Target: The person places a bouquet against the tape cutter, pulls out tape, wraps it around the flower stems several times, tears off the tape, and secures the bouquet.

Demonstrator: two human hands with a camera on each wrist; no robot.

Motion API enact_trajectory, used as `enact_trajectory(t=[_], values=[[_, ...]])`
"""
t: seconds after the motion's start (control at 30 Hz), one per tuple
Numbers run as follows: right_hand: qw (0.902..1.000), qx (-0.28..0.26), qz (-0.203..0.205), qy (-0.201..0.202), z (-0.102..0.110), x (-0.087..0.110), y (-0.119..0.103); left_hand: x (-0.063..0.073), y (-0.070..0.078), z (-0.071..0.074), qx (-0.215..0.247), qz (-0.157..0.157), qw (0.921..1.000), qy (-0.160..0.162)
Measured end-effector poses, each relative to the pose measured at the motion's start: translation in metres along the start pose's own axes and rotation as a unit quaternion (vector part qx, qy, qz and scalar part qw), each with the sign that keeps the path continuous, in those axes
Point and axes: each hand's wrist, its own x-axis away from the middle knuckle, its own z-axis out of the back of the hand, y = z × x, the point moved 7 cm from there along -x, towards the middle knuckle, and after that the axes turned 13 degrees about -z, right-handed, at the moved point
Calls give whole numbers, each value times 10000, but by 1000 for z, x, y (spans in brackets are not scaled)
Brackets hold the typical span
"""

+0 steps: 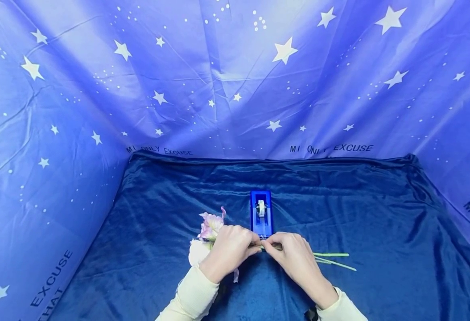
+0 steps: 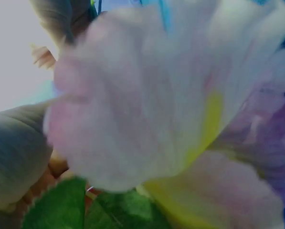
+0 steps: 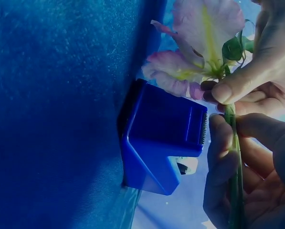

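Observation:
My left hand [image 1: 232,247] pinches a small bunch of flowers by the green stems [image 3: 235,195], just below the blooms. Close beside it, my right hand [image 1: 297,256] holds the same stems between thumb and fingers, their cut ends pointing right. A pink flower [image 1: 211,225] and a white flower [image 1: 197,253] stick out left of the left hand. Pale petals [image 2: 132,95] and a green leaf [image 2: 56,207] fill the left wrist view. Right beyond the fingertips stands a blue tape dispenser [image 3: 163,126], its toothed edge facing the hands. Whether tape lies between the fingers I cannot tell.
A dark blue, wrinkled cloth [image 1: 339,200] covers the table. Blue star-printed curtains [image 1: 235,80] close off the back and both sides. The tape roll [image 1: 261,208] sits in the dispenser. A small black object [image 1: 311,314] shows beside the right sleeve.

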Motion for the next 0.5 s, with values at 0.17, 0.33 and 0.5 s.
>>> enact_trajectory(t=[0.17, 0.33, 0.5], values=[[9999, -21, 103, 129, 2, 1, -1, -1, 0, 1, 187, -45, 9998, -80], [9998, -66, 158, 129, 3, 1, -2, -2, -2, 1, 373, 41, 9991, -202], [9985, -58, 440, 312, 4, 3, -6, -3, -2, 0, 402, -91, 9981, -454]])
